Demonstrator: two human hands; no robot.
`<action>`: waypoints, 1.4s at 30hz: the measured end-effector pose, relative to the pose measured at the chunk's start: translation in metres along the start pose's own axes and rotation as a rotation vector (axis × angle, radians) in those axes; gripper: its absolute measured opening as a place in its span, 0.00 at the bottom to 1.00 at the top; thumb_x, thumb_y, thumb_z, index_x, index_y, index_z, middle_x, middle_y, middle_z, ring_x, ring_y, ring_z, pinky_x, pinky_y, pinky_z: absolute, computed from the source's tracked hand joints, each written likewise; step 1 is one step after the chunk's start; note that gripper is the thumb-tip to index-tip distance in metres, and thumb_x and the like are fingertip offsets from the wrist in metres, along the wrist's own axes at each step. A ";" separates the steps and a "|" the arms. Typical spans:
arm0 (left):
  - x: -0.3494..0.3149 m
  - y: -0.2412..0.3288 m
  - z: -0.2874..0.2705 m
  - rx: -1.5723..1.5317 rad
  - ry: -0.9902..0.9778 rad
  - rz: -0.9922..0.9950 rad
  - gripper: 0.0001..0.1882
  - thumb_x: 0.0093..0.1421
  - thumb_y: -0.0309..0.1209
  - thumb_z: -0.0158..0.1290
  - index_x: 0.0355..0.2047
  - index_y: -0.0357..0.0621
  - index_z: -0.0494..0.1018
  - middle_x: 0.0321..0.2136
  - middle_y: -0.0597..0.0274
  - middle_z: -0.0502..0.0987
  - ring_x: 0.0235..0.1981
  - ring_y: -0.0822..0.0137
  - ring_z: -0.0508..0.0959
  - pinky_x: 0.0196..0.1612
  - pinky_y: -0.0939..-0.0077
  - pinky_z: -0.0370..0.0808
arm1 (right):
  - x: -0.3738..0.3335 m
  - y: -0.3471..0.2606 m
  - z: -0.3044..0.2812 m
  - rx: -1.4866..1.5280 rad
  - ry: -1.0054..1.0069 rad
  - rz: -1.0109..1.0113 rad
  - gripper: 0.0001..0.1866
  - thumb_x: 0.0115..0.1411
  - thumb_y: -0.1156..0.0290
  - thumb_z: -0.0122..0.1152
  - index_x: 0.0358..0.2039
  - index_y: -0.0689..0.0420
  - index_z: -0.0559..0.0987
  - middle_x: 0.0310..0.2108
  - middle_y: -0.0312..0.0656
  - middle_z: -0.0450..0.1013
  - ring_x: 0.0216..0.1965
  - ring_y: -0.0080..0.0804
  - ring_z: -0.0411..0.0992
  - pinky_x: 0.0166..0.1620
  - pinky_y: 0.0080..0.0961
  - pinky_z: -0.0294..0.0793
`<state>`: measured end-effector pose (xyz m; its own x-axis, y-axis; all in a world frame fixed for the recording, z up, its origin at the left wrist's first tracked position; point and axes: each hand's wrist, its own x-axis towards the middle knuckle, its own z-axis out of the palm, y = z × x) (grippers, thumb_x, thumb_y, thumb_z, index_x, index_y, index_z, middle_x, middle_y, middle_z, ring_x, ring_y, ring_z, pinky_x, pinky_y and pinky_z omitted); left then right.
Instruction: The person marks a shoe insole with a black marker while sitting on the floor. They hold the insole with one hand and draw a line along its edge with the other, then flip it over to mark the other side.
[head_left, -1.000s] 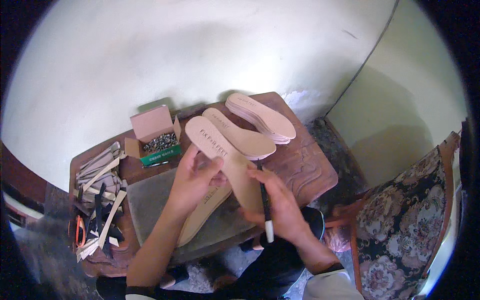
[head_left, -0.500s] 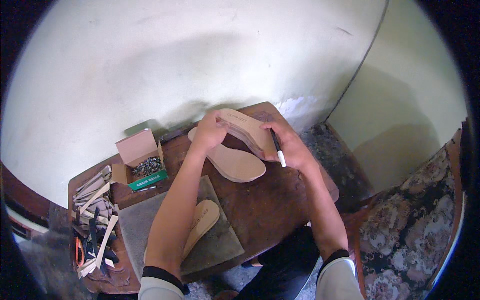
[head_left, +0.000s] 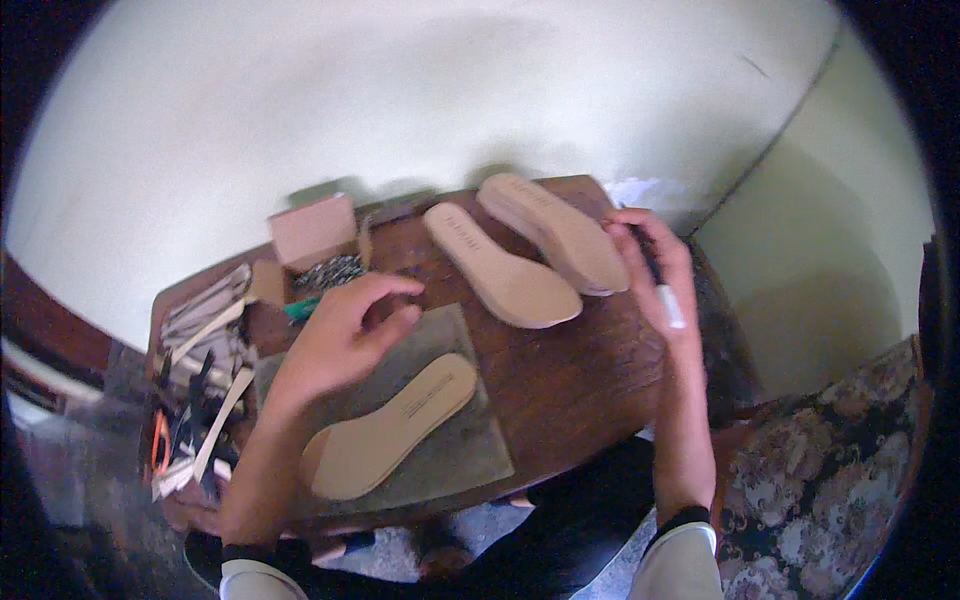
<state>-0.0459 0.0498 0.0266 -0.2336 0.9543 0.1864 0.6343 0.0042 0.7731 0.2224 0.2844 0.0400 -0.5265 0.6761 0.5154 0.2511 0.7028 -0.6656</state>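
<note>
Right hand, fingers curled around a white-tipped marker pen, touches the edge of the far pale-pink foam shoe insole at the back right of the dark wooden work table. A second pale insole lies just beside it, to the left. Left hand hovers loosely half-open, holding nothing, above a grey-green felt pad bearing a tan leatherboard insole. The step appears to be setting insoles aside; the tan insole, just below the left hand, would call for a short downward reach. An open cardboard box of small nails stands beyond.
</note>
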 end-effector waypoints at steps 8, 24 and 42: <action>-0.189 -0.024 -0.032 0.145 0.070 -0.253 0.29 0.52 0.38 0.69 0.52 0.40 0.75 0.42 0.54 0.75 0.43 0.57 0.77 0.46 0.68 0.74 | -0.051 -0.122 0.052 0.339 -0.293 0.098 0.17 0.71 0.63 0.51 0.54 0.58 0.77 0.46 0.42 0.76 0.43 0.28 0.74 0.52 0.28 0.71; -0.238 -0.053 0.006 0.246 0.287 -0.020 0.33 0.47 0.43 0.70 0.54 0.50 0.75 0.50 0.60 0.73 0.50 0.57 0.72 0.51 0.59 0.64 | -0.141 -0.168 0.194 0.576 -0.651 0.169 0.11 0.51 0.78 0.68 0.35 0.59 0.78 0.36 0.40 0.75 0.37 0.28 0.76 0.43 0.24 0.76; -0.240 -0.059 -0.003 0.038 0.281 -0.037 0.22 0.46 0.36 0.72 0.42 0.49 0.79 0.48 0.64 0.77 0.46 0.62 0.76 0.47 0.64 0.65 | -0.153 -0.165 0.212 0.352 -0.533 -0.081 0.10 0.46 0.79 0.72 0.25 0.61 0.76 0.25 0.43 0.74 0.26 0.31 0.75 0.29 0.25 0.72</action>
<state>-0.0295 -0.1806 -0.0625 -0.4483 0.8333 0.3234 0.6479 0.0537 0.7599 0.0893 0.0183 -0.0430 -0.8866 0.3577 0.2933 -0.0403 0.5717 -0.8194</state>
